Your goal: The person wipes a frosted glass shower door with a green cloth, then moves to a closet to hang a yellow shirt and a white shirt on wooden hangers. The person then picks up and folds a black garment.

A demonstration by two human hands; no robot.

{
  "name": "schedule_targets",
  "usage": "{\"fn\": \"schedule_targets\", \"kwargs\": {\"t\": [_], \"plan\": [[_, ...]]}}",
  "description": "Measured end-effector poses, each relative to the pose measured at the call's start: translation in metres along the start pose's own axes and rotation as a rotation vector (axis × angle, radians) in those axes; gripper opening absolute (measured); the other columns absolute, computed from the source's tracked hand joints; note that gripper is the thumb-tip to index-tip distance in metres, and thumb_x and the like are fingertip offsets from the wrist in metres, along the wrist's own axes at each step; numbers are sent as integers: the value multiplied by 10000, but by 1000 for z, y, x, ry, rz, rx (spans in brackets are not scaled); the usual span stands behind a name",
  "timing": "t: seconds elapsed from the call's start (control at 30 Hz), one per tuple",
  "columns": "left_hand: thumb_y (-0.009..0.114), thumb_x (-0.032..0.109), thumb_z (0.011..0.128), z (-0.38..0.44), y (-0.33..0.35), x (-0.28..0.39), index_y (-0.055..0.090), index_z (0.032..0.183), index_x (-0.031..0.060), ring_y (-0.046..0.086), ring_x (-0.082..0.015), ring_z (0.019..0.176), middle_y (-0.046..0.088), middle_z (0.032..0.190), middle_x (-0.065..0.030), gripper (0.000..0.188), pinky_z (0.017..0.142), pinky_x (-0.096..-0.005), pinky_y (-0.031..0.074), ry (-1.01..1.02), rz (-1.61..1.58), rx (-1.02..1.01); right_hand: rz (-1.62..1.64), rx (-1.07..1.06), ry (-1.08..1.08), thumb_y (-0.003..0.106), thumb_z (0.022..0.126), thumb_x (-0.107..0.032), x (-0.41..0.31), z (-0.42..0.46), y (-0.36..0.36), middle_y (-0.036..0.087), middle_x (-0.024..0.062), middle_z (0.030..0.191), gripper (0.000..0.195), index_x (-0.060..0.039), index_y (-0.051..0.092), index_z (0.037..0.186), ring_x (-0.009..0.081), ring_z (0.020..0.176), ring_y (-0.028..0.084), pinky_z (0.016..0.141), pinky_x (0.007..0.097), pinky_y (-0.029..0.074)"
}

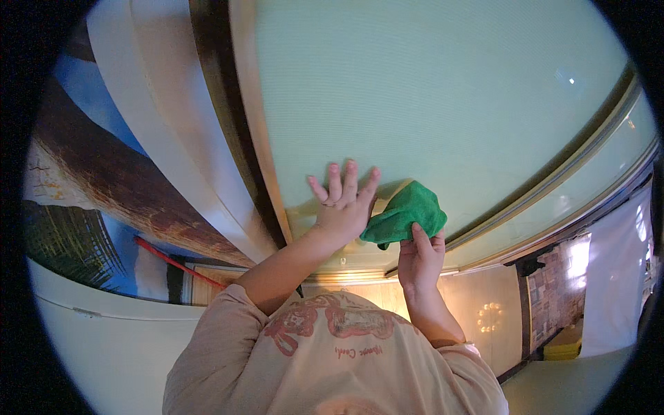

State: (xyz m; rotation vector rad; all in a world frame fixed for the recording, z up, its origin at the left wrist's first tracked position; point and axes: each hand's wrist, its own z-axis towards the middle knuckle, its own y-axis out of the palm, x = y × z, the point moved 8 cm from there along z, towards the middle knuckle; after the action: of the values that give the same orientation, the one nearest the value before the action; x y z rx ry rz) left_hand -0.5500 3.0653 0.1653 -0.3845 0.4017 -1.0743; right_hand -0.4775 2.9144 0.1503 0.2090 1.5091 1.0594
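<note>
A green cloth [410,215], bunched up, is pinched between the thumb and fingers of my right hand [423,254]. Its upper part lies against or close to a pale green ribbed glass panel [415,104]. To the left, my left hand [345,199] is spread with its fingers apart over the panel, its thumb side beside the cloth's left edge. The left hand holds nothing. Whether its palm presses on the glass cannot be told.
A light frame edge [259,119] bounds the panel on the left, beside a dark gap and a white curved surround. A metal frame rail [550,181] runs along the right. Further left are a picture with a palm and a red stick [176,262]. Wooden flooring [482,306] shows below.
</note>
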Motion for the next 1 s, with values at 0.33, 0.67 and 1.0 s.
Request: {"fn": "schedule_targets", "kwargs": {"t": [0.33, 0.67, 1.0], "plan": [[632, 206, 884, -63, -55, -62, 191, 1494, -123, 263, -434, 1432, 225, 1542, -317, 821, 1182, -542, 157, -441, -685, 105, -255, -84, -284, 554, 970, 38, -10, 12, 6, 642, 82, 1189, 243, -35, 586, 1199, 181, 1071, 616, 971, 358, 493], [474, 383, 992, -68, 10, -19, -61, 1524, -124, 31, -379, 1519, -13, 1626, -293, 909, 1212, -461, 45, -401, -1253, -29, -1307, -788, -1263, 692, 746, -148, 36, 31, 66, 673, 101, 1190, 274, -135, 683, 1019, 246, 1045, 651, 851, 394, 492], [364, 611, 1003, -57, 45, 10, -28, 1562, -49, -19, -326, 1536, -65, 1647, -235, 949, 1221, -422, 21, -337, -1664, -221, -1540, -978, -1109, 639, 800, -174, 77, 46, -28, 663, -10, 1162, 252, -197, 721, 1037, 191, 954, 614, 786, 361, 501]]}}
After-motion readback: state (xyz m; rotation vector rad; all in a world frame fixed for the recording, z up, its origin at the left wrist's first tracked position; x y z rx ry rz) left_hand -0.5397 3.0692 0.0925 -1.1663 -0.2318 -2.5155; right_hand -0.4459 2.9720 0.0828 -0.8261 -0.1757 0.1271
